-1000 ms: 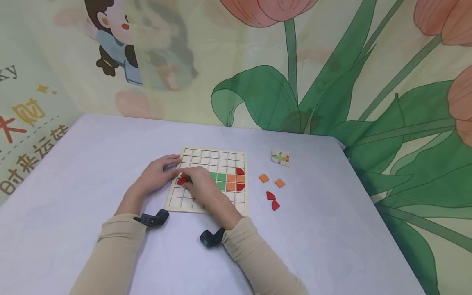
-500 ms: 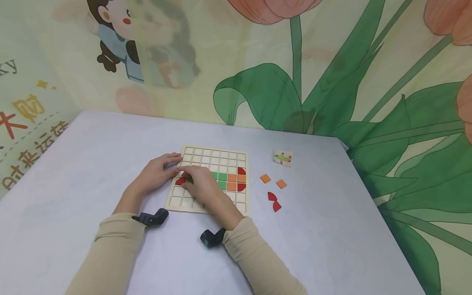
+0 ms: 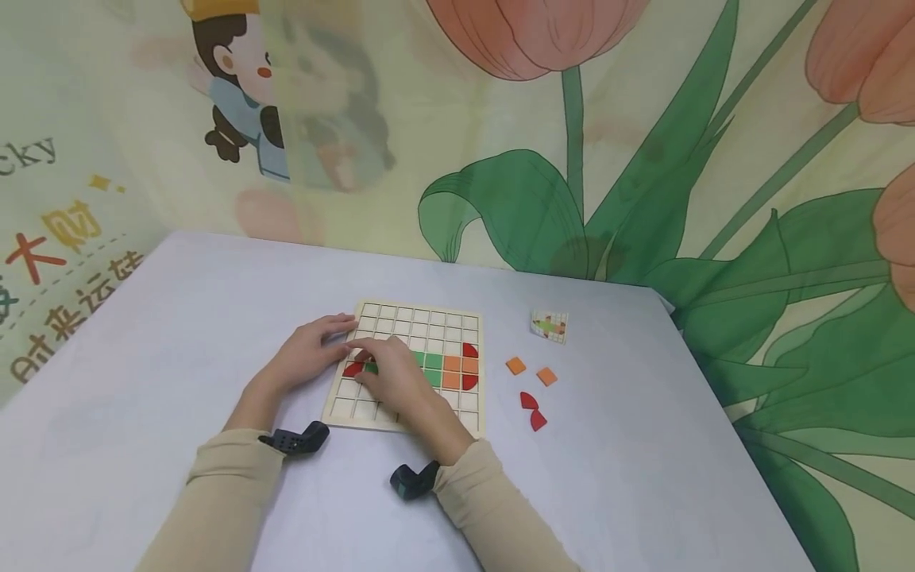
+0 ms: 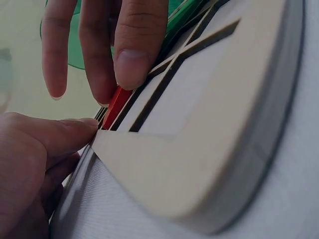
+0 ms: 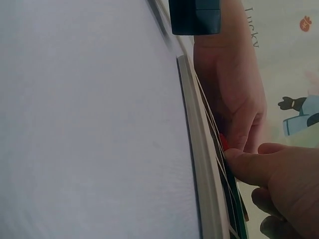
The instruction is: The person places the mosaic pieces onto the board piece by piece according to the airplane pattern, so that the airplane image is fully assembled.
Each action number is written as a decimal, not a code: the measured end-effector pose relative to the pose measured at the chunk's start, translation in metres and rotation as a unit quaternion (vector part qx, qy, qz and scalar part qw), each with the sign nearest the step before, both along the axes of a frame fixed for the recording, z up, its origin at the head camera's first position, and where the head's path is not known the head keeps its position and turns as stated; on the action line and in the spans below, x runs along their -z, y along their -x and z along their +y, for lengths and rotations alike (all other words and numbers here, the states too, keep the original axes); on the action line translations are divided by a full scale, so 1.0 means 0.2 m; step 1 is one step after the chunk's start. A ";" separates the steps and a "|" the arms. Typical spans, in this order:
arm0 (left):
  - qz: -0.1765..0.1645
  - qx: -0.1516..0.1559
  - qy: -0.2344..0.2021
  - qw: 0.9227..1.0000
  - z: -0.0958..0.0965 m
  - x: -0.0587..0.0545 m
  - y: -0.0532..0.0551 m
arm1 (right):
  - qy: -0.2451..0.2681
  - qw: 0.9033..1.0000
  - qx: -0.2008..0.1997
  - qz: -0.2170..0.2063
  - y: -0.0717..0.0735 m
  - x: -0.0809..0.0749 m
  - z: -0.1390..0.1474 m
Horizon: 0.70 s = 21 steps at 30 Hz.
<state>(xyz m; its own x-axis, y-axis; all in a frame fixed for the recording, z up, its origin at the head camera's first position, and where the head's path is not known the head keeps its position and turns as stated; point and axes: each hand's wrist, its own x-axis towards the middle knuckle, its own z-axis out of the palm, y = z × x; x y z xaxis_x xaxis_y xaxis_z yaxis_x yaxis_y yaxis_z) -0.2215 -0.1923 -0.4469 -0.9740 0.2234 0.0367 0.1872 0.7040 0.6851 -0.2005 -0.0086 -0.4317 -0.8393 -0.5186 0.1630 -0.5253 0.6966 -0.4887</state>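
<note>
A pale wooden grid board [image 3: 360, 424] lies on the table, with green tiles [image 3: 433, 369], orange tiles [image 3: 452, 371] and red quarter-circle pieces [image 3: 470, 349] set in its middle rows. At the board's left side my right hand [image 3: 396, 377] bends over a red quarter-circle piece [image 3: 353, 369], holding it between thumb and fingers. The left wrist view has that thumb on the red piece [image 4: 117, 105]. Beside the left edge, my left hand [image 3: 307, 349] steadies the board, fingers extended and thumb touching its rim. Part of the left tiles is hidden under my right hand.
Right of the board lie two loose orange squares [image 3: 515, 365] and two red quarter-circles [image 3: 538, 419]. Behind them is a small pattern card [image 3: 549, 326]. A printed floral backdrop [image 3: 515, 206] stands along the table's far edge.
The head view has shifted, so the table sits lower in it. Both hands stay at the board's left side, with the right fingers moving only slightly around the red piece.
</note>
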 end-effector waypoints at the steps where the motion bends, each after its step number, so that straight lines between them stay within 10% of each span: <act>1: 0.000 0.001 0.000 1.000 0.00 0.00 0.00 | -0.001 1.000 0.004 -0.001 0.00 0.00 0.00; 21: -0.003 0.000 0.000 1.000 0.00 0.00 0.00 | -0.059 0.997 0.036 0.037 0.00 0.00 0.02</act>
<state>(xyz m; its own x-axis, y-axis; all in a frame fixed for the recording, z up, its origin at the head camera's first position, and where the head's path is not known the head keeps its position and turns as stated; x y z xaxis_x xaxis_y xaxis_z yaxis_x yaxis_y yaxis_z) -0.2208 -0.1923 -0.4460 -0.9744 0.2228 0.0306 0.1825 0.7036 0.6867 -0.2015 -0.0050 -0.4316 -0.8632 -0.4761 0.1681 -0.5033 0.7842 -0.3629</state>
